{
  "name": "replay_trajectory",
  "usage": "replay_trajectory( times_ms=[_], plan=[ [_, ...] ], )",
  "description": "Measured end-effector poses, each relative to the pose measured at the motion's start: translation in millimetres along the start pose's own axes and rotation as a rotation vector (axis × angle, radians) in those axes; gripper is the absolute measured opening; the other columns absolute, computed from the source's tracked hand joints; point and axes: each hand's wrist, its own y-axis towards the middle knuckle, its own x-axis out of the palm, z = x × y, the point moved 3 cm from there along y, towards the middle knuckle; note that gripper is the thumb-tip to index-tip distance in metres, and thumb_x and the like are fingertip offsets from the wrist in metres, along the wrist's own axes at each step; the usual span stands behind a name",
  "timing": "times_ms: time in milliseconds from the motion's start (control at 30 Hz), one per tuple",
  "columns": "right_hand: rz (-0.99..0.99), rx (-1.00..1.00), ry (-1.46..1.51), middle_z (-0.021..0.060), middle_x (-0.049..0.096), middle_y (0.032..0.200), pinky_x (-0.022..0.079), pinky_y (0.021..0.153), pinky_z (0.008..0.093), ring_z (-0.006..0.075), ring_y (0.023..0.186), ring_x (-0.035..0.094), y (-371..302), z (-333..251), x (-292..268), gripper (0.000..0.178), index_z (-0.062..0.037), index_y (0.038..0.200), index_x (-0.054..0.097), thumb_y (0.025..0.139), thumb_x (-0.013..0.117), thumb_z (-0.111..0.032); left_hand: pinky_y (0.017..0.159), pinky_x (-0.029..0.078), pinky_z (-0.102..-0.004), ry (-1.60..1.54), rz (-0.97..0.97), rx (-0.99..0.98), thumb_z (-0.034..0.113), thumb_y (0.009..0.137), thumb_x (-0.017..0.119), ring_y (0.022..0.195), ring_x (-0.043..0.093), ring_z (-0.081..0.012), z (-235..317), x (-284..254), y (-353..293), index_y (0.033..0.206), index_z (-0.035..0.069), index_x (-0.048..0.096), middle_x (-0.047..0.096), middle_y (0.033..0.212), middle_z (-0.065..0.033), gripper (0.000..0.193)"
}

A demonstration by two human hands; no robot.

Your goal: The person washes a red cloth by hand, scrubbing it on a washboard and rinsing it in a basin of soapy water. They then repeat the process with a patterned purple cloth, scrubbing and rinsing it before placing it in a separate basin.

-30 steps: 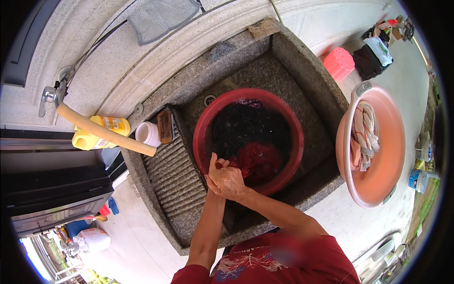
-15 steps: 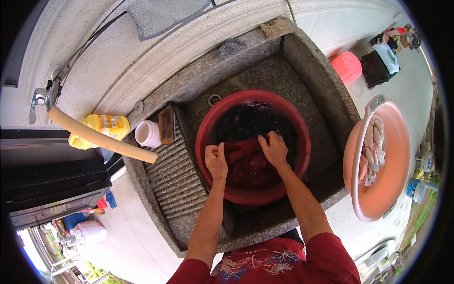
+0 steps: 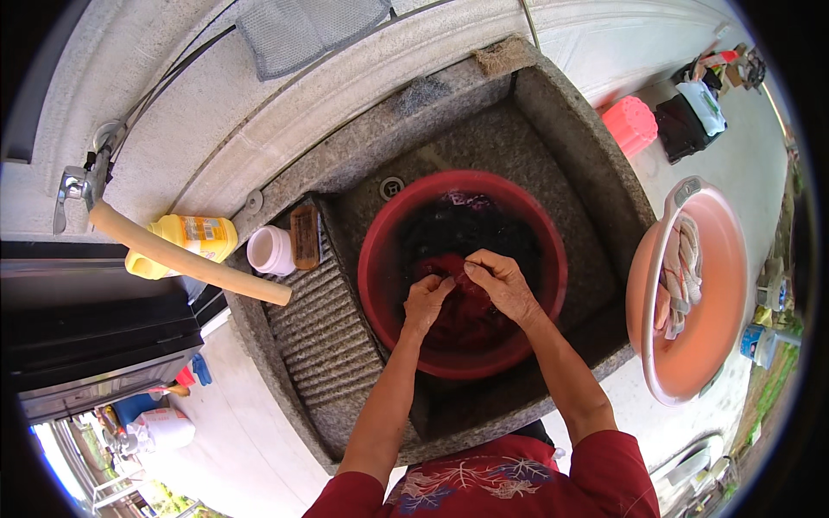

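A dark red cloth [image 3: 471, 315] lies partly in the dark water of a red basin [image 3: 553, 237], which stands inside a stone sink [image 3: 566, 142]. Over the basin, my left hand [image 3: 426, 302] is closed on the cloth, thumb and fingers pinched. My right hand [image 3: 501, 281] grips it too, close beside the left, with the thumb pointing toward the other hand. The cloth's lower part sinks into the water, so its full shape is hidden.
Left of the basin is a ribbed washboard slope [image 3: 332, 345] with a brush [image 3: 305, 236] and white tub [image 3: 271, 251]. A yellow bottle [image 3: 203, 235] stands behind a tap hose [image 3: 186, 255]. At the right, a pink basin [image 3: 712, 298] holds light-coloured cloths [image 3: 682, 268].
Both hands have come together over the basin, the left moving right and the right slightly left and down. The cloth stretched between them is now bunched.
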Motion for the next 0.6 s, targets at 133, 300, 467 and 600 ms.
replay_trajectory(
  times_ms=[133,300,467,600],
  plan=[
    [0.042,-0.005,0.049,-0.0077,0.047,0.075,0.036,0.063,0.0185,0.0021,0.070,0.040,-15,-23,-8,0.008,-0.0029,0.093,0.061,0.091,0.056,-0.008,0.070,0.045,-0.0269,-0.885,-0.195,0.054,0.010,0.080,0.067,0.076,0.058,-0.0130,21,-10,-20,0.087,0.014,0.056,0.060,0.080,0.0003,0.013],
    [0.034,0.017,0.021,-0.0086,0.048,0.076,0.035,0.061,0.0174,0.0007,0.070,0.039,-41,-35,-12,0.009,-0.0016,0.094,0.062,0.090,0.057,-0.007,0.072,0.047,-0.0303,-1.139,-0.385,-0.273,0.007,0.081,0.063,0.084,0.060,-0.0145,30,-40,-61,0.098,0.017,0.054,0.062,0.093,-0.0001,0.021],
    [-0.052,-0.083,-0.168,-0.0049,0.053,0.075,0.040,0.061,0.0187,0.0018,0.068,0.045,-52,-68,4,0.008,-0.0007,0.094,0.062,0.088,0.059,-0.004,0.071,0.049,-0.0272,-1.124,-0.038,0.213,0.001,0.078,0.066,0.077,0.062,-0.0140,35,-80,-68,0.091,0.013,0.050,0.062,0.085,-0.0013,0.023],
    [0.162,-0.232,-0.225,-0.0009,0.057,0.075,0.044,0.063,0.0206,0.0039,0.069,0.050,-39,-73,-5,0.007,-0.0012,0.093,0.062,0.086,0.060,-0.002,0.075,0.051,-0.0263,-1.010,0.225,0.401,-0.010,0.078,0.060,0.082,0.061,-0.0123,48,-90,-73,0.090,0.010,0.048,0.060,0.091,-0.0049,0.027]
  ],
)
